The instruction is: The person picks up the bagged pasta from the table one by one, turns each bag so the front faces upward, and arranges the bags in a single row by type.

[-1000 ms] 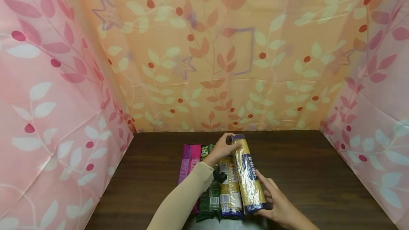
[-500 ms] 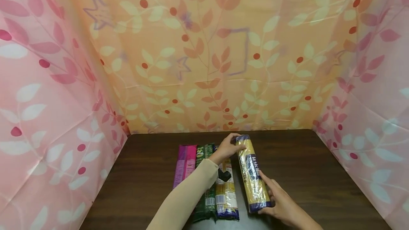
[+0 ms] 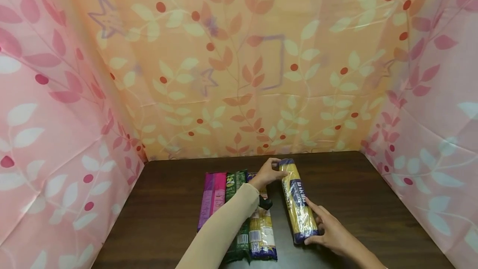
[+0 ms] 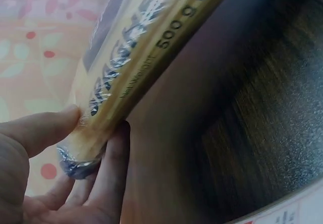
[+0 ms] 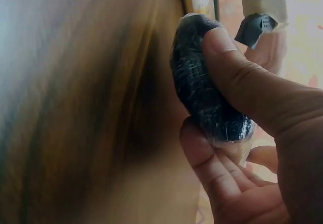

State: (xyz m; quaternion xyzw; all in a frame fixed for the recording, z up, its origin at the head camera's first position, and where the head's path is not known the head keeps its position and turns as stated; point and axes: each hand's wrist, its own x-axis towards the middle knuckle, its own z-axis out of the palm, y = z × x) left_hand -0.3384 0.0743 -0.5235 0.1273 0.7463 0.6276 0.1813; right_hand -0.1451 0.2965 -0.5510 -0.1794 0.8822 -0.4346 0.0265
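Both hands hold a clear-wrapped spaghetti packet (image 3: 296, 202) with dark blue ends, tilted, to the right of a row of packets. At its far end my left hand (image 3: 269, 173) grips it, thumb on one side and fingers on the other; the left wrist view shows "500 g" on the wrapper (image 4: 151, 42). My right hand (image 3: 330, 229) pinches the near end, its thumb across the dark blue end (image 5: 194, 77) in the right wrist view. The row holds a magenta packet (image 3: 213, 196), a green packet (image 3: 242, 240) and a yellow-and-blue packet (image 3: 263, 233), partly hidden by my left arm.
The dark wooden table (image 3: 171, 202) reaches back to an orange leaf-patterned curtain (image 3: 239, 61). Pink curtains (image 3: 48, 136) stand along both sides. A small black device (image 3: 265, 203) sits at my left wrist, over the row.
The spaghetti packet has moved right in both hands, and the gap between it and the row has widened. The row of packets stays in place while the head view shifts slightly.
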